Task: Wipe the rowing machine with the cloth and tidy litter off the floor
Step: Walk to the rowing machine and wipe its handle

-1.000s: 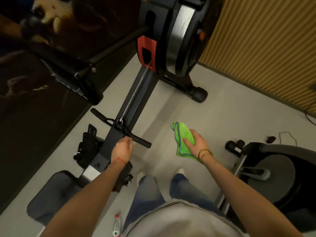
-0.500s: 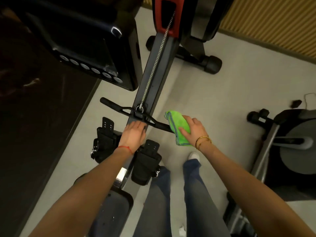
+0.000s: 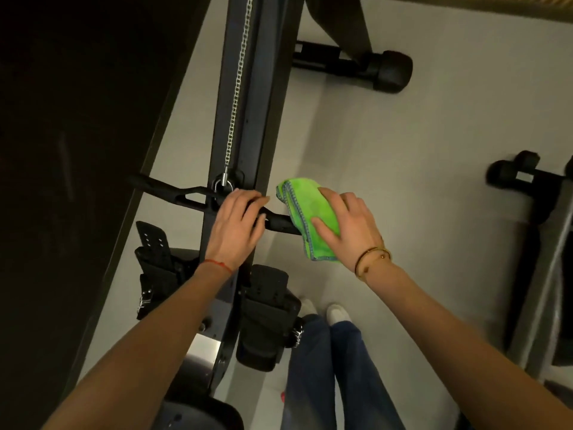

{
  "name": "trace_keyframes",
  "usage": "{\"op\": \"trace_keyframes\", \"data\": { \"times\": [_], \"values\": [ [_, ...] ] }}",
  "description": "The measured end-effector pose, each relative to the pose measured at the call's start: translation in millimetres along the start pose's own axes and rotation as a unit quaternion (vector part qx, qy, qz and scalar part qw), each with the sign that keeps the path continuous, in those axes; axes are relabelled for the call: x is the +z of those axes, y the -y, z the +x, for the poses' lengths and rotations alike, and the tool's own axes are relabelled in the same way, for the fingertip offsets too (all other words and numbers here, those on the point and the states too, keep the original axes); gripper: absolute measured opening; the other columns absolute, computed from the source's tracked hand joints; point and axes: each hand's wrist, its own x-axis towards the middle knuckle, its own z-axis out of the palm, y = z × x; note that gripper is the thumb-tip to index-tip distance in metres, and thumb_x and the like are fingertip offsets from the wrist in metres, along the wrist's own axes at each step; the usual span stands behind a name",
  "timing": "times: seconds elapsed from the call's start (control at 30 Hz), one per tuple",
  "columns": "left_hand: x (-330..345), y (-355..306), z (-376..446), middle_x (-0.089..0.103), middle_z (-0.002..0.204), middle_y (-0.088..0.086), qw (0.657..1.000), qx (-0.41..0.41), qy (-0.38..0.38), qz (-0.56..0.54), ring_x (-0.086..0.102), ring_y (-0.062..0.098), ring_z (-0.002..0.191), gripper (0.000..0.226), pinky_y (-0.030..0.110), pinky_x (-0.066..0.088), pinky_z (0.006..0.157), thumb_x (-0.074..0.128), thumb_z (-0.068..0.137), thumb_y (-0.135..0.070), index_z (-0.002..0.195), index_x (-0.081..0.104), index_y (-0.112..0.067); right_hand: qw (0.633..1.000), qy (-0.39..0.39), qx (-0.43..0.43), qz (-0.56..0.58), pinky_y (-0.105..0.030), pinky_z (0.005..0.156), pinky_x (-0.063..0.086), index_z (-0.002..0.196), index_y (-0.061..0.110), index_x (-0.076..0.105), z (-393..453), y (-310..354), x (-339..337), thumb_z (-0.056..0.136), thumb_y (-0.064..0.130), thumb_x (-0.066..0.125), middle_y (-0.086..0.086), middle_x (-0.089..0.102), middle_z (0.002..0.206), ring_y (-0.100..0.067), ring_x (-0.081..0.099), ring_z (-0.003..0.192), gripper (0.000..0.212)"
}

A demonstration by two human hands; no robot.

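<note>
The rowing machine's dark rail [image 3: 263,97] runs up the middle with a silver chain [image 3: 237,88] down to the black pull handle [image 3: 173,192]. My left hand [image 3: 237,223] rests on the handle just right of the chain clip, fingers curled over the bar. My right hand [image 3: 347,223] holds a folded bright green cloth [image 3: 305,209] wrapped over the handle's right end. Two black footrests [image 3: 265,308] with straps sit below the handle. The seat [image 3: 198,411] shows at the bottom edge.
A dark wall or panel [image 3: 77,150] fills the left side. The machine's front foot with a roller [image 3: 392,71] lies upper right. Another exercise machine's base [image 3: 533,212] stands at the right. My legs and white shoes [image 3: 338,313] stand on pale floor beside the rail.
The view has dropped closer to the handle. My right hand brought the cloth left onto the handle's right end, and my left hand shifted up onto the bar.
</note>
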Motion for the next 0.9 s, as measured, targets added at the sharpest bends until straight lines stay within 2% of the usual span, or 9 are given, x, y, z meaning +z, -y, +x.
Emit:
{"op": "trace_keyframes", "data": {
  "times": [0.17, 0.27, 0.33, 0.4, 0.47, 0.53, 0.67, 0.77, 0.9],
  "values": [
    [23.2, 18.5, -4.9, 0.056, 0.116, 0.015, 0.997, -0.007, -0.063, 0.036, 0.044, 0.03, 0.117, 0.028, 0.041, 0.037, 0.104, 0.052, 0.092, -0.024, 0.116, 0.06, -0.011, 0.994, -0.011, -0.092, -0.064, -0.038, 0.086, 0.04, 0.14, 0.024, 0.038, 0.2, 2.2, 6.2, 0.09, 0.055, 0.037, -0.009, 0.051, 0.115, -0.027, 0.05, 0.1, 0.06],
    [36.1, 21.2, -3.9, 0.059, 0.115, 0.015, 0.997, 0.005, -0.078, 0.005, 0.043, 0.029, 0.116, 0.027, 0.045, 0.031, 0.112, 0.052, 0.089, -0.017, 0.114, 0.058, -0.008, 0.983, 0.01, -0.134, -0.122, -0.042, 0.094, 0.04, 0.147, 0.029, 0.028, 8.7, 10.1, 22.4, 0.085, 0.064, 0.042, -0.012, 0.045, 0.134, -0.031, 0.048, 0.114, 0.073],
    [39.7, 18.6, -1.3, 0.061, 0.113, 0.015, 0.996, 0.003, -0.085, -0.024, 0.044, 0.027, 0.115, 0.028, 0.046, 0.024, 0.116, 0.049, 0.087, -0.014, 0.112, 0.058, -0.004, 0.98, 0.025, -0.137, -0.141, -0.044, 0.093, 0.043, 0.149, 0.034, 0.02, 18.7, 15.7, 33.7, 0.082, 0.067, 0.045, -0.009, 0.038, 0.145, -0.031, 0.049, 0.116, 0.079],
    [43.1, 15.4, -0.6, 0.062, 0.109, 0.014, 0.994, -0.019, -0.101, -0.035, 0.045, 0.025, 0.113, 0.025, 0.043, 0.021, 0.117, 0.046, 0.088, -0.013, 0.106, 0.059, -0.004, 0.982, 0.026, -0.124, -0.138, -0.042, 0.086, 0.046, 0.148, 0.035, 0.021, 25.7, 14.3, 40.2, 0.082, 0.066, 0.047, -0.007, 0.046, 0.138, -0.031, 0.054, 0.107, 0.077],
    [43.0, 10.7, 1.0, 0.063, 0.104, 0.012, 0.991, -0.039, -0.118, -0.051, 0.045, 0.022, 0.11, 0.02, 0.038, 0.02, 0.116, 0.044, 0.089, -0.012, 0.1, 0.06, -0.006, 0.981, 0.009, -0.132, -0.145, -0.039, 0.08, 0.045, 0.145, 0.033, 0.029, 21.8, 6.8, 38.8, 0.084, 0.063, 0.046, -0.007, 0.055, 0.121, -0.03, 0.055, 0.095, 0.07],
    [42.1, 7.5, 3.7, 0.062, 0.1, 0.009, 0.988, -0.048, -0.129, -0.065, 0.045, 0.02, 0.108, 0.02, 0.036, 0.022, 0.114, 0.043, 0.092, -0.012, 0.096, 0.062, -0.008, 0.978, -0.012, -0.137, -0.16, -0.038, 0.078, 0.044, 0.141, 0.03, 0.036, 13.3, -7.4, 33.7, 0.086, 0.06, 0.047, -0.008, 0.057, 0.114, -0.029, 0.054, 0.09, 0.064],
    [40.1, 5.9, 3.2, 0.061, 0.099, 0.006, 0.987, -0.061, -0.125, -0.075, 0.046, 0.019, 0.108, 0.023, 0.038, 0.024, 0.112, 0.04, 0.093, -0.015, 0.094, 0.062, -0.009, 0.979, -0.047, -0.105, -0.166, -0.039, 0.077, 0.043, 0.138, 0.028, 0.043, -3.2, -23.4, 22.9, 0.085, 0.062, 0.046, -0.01, 0.056, 0.113, -0.032, 0.053, 0.09, 0.063],
    [42.5, 8.4, 3.9, 0.06, 0.102, 0.008, 0.988, -0.056, -0.119, -0.077, 0.044, 0.021, 0.11, 0.02, 0.038, 0.023, 0.111, 0.042, 0.088, -0.015, 0.098, 0.058, -0.009, 0.973, -0.046, -0.14, -0.178, -0.039, 0.078, 0.043, 0.136, 0.029, 0.044, 13.8, 11.3, 33.9, 0.082, 0.065, 0.046, -0.01, 0.058, 0.111, -0.031, 0.053, 0.09, 0.065],
    [40.0, 10.4, 3.7, 0.058, 0.105, 0.009, 0.989, -0.056, -0.108, -0.083, 0.043, 0.021, 0.111, 0.026, 0.037, 0.021, 0.112, 0.043, 0.083, -0.015, 0.102, 0.058, -0.005, 0.977, -0.03, -0.119, -0.173, -0.039, 0.076, 0.043, 0.134, 0.03, 0.044, 25.7, 34.4, 45.7, 0.081, 0.065, 0.046, -0.01, 0.058, 0.106, -0.032, 0.054, 0.089, 0.064]
  ]
}}
